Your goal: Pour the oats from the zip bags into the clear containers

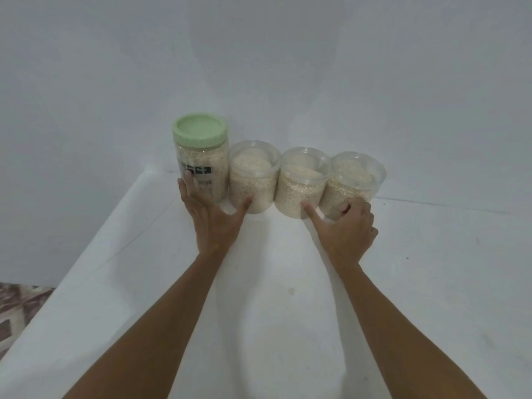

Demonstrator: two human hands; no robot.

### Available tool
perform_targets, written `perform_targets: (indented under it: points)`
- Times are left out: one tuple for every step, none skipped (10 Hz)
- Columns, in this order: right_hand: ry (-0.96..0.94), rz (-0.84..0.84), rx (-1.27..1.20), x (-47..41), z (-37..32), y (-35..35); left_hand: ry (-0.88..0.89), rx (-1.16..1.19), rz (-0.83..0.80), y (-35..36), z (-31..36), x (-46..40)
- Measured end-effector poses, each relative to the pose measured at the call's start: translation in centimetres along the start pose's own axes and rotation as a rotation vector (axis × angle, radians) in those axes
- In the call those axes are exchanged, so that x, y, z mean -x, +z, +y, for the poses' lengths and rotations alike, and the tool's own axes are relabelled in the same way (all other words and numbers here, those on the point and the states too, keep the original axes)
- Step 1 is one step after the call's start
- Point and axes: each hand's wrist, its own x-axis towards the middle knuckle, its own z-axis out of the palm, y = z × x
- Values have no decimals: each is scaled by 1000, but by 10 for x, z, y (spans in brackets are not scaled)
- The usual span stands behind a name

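Three lidless clear containers filled with oats stand in a row at the table's far edge: one on the left (254, 180), one in the middle (300, 182) and one on the right (355, 177). A taller jar (201, 165) with a green lid, also full of oats, stands left of them. My left hand (214, 217) is spread, with its fingers on the tall jar and its thumb touching the left container. My right hand (347, 228) curls its fingers round the lower front of the right container, and its thumb touches the middle one. No zip bag is in view.
The white-covered table (259, 298) runs from me to a plain white wall (259, 67) just behind the containers. The table's left edge drops to a patterned floor (20, 309) at the lower left.
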Motion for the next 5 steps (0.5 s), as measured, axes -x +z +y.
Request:
perform_targets:
  points:
    - [-2, -8, 25, 0, 1, 0, -10, 8, -2, -3, 2, 0]
    - [3, -22, 37, -2, 0, 1, -4, 15, 1, -3, 3, -1]
    - [-29, -19, 21, 3, -1, -1, -17, 2, -38, -2, -1, 0]
    - [-51, -60, 22, 2, -5, -9, -39, -30, -103, -3, 2, -8]
    - [-68, -162, -11, 18, -1, -17, 5, 14, -87, -3, -5, 0]
